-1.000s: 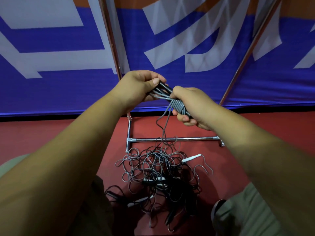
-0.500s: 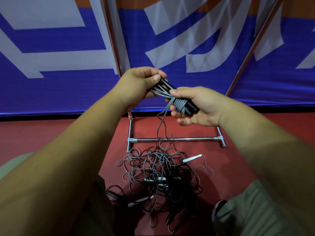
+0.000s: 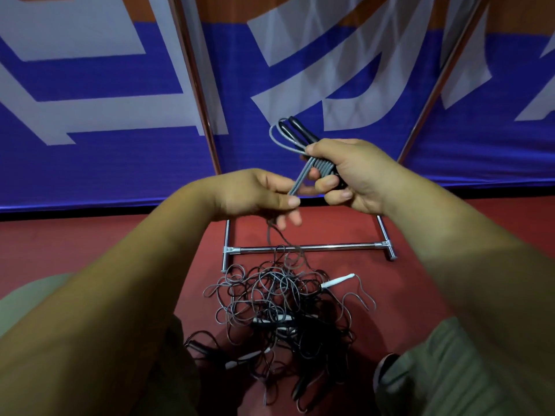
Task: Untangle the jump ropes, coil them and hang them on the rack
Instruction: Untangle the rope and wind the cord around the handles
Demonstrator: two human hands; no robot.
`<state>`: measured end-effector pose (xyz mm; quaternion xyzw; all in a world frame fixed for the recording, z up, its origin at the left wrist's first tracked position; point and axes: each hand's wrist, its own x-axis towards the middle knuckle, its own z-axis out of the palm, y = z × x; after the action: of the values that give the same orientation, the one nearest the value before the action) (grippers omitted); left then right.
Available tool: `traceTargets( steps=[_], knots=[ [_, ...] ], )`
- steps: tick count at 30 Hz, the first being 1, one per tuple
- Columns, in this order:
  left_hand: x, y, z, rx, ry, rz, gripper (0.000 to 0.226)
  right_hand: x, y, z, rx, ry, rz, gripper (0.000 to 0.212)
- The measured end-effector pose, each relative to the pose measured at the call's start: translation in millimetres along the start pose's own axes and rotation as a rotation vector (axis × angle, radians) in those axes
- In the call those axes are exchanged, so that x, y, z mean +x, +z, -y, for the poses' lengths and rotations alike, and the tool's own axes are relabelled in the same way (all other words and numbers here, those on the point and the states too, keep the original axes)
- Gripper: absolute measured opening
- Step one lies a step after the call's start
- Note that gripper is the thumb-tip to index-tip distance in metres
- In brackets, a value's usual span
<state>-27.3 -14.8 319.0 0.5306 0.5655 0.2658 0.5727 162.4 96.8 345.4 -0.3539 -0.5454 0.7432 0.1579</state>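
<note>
The partly coiled jump rope [image 3: 322,168] is gripped in the right hand [image 3: 357,175], fingers curled round it, long axis running far left to near right. Its loose strand [image 3: 297,184] is pinched by the left hand [image 3: 255,195], just left of the coil. The strand's path into the floor tangle [image 3: 279,301] cannot be traced. The rack [image 3: 306,248] is cut off above.
</note>
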Motion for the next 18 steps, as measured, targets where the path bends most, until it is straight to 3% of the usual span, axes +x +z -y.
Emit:
traceTargets(
  steps=[4, 7, 11, 15, 18],
  knots=[
    [1.8, 1.2, -1.3, 0.156, -0.066, -0.08, 0.021, -2.5, -1.0, -3.7, -0.085, 0.049, 0.029, 0.024],
    [7.2, 4.2, -0.3, 0.25, -0.087, -0.228, 0.028, -6.9, 2.2, -4.5, -0.109, 0.109, 0.151, 0.019],
    [4.1, -14.9, 9.1, 0.412, 0.095, -0.436, 0.011, -13.5, 4.7, -3.8, -0.169, 0.235, 0.364, 0.02],
    [-5.9, -19.2, -0.9, 0.184, 0.138, -0.376, 0.017, -18.4, 6.3, -9.5, -0.267, 0.393, 0.53, 0.021],
    [-4.6, -12.6, -10.5, 0.17, 0.188, -0.38, 0.013, -18.2, 9.9, -17.5, -0.352, 0.446, 0.526, 0.019]
  ],
)
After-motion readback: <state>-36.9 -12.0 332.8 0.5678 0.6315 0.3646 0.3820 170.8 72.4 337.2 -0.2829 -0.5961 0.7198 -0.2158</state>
